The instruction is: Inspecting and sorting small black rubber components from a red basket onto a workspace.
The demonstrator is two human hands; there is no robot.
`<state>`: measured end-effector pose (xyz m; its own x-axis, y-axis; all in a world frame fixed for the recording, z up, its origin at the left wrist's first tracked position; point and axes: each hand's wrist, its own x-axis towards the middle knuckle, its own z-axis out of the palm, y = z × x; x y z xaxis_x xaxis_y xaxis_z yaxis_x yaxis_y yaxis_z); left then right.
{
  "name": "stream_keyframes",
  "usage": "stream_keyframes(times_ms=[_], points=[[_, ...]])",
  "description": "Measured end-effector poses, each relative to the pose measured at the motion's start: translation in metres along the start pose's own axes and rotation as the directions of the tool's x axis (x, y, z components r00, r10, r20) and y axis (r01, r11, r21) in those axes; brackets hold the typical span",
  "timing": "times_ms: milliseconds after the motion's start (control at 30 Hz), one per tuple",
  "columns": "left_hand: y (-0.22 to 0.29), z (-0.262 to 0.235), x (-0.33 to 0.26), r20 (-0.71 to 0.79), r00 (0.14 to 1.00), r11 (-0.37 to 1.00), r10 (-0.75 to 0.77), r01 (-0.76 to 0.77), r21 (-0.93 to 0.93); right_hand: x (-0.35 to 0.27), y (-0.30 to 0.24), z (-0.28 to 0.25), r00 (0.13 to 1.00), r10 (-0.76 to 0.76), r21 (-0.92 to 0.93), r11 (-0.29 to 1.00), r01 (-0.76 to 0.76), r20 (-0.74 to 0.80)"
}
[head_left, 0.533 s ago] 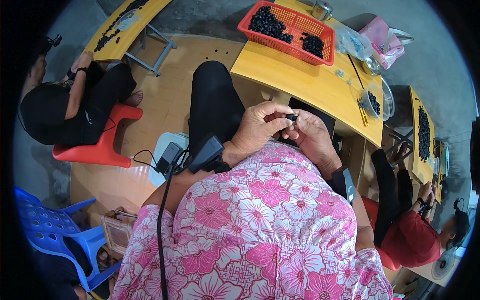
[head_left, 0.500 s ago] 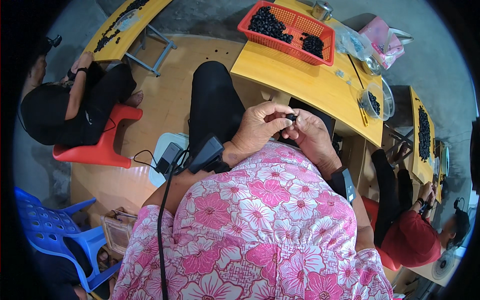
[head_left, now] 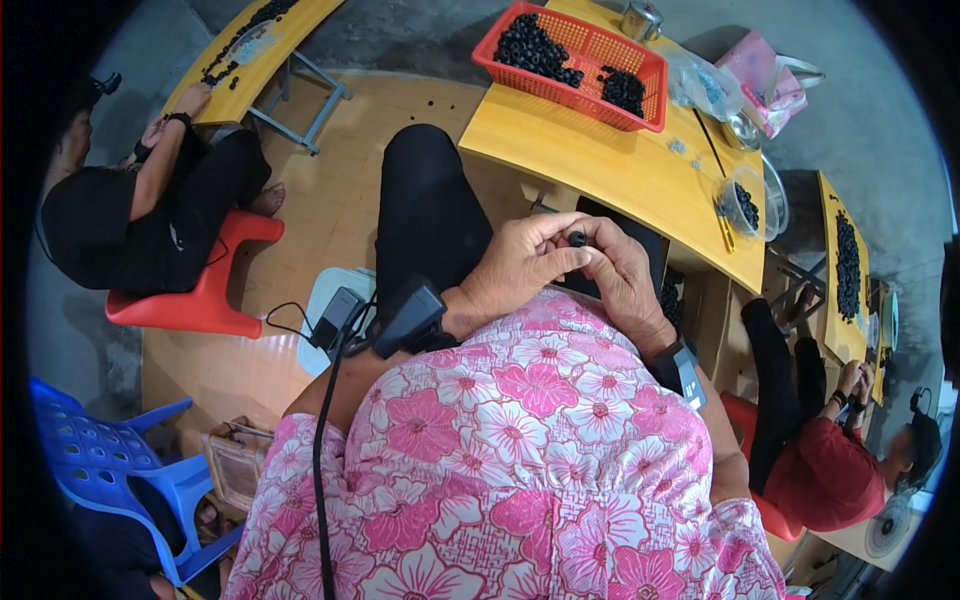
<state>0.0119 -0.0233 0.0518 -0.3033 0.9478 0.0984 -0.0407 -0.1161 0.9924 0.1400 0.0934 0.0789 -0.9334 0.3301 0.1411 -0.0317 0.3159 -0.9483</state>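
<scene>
A small black round part is pinched between my hands, above my lap. My left hand comes at it from the left, thumb stretched toward it and fingers curled behind. My right hand closes on it from the right with thumb and index finger. The fingers cover much of the part, so its full shape is hidden. Beyond my hands, a red plastic basket on the yellow table holds two heaps of black ring-like pieces.
A clear tub of black pieces and a yellow-handled tool lie at the table's right. Behind them are a pink bag and a metal cup. People sit at tables on both sides. A black cable crosses my left arm.
My hands have turned the black part and drawn closer together around it. My left thumb now lies flatter across. At the left, a co-worker's hand has reached farther onto their table.
</scene>
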Motion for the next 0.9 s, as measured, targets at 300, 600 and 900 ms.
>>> stream_keyframes(times_ms=[300,600,900], points=[[0.0013,0.0014,-0.0024,-0.035,0.996,0.995,0.077,-0.075,0.059,-0.0002,-0.0030,0.0026,1.000,-0.010,0.039,0.999,0.010,-0.007],[0.0056,0.0088,-0.0034,-0.086,0.991,0.994,0.107,-0.109,-0.020,-0.0016,-0.0018,0.0013,0.994,-0.080,-0.140,0.988,0.068,-0.079],[0.0058,0.0060,-0.0053,-0.044,0.976,0.965,0.215,-0.205,0.164,-0.0019,-0.0024,0.0032,0.953,-0.295,-0.315,0.912,0.262,-0.063]])
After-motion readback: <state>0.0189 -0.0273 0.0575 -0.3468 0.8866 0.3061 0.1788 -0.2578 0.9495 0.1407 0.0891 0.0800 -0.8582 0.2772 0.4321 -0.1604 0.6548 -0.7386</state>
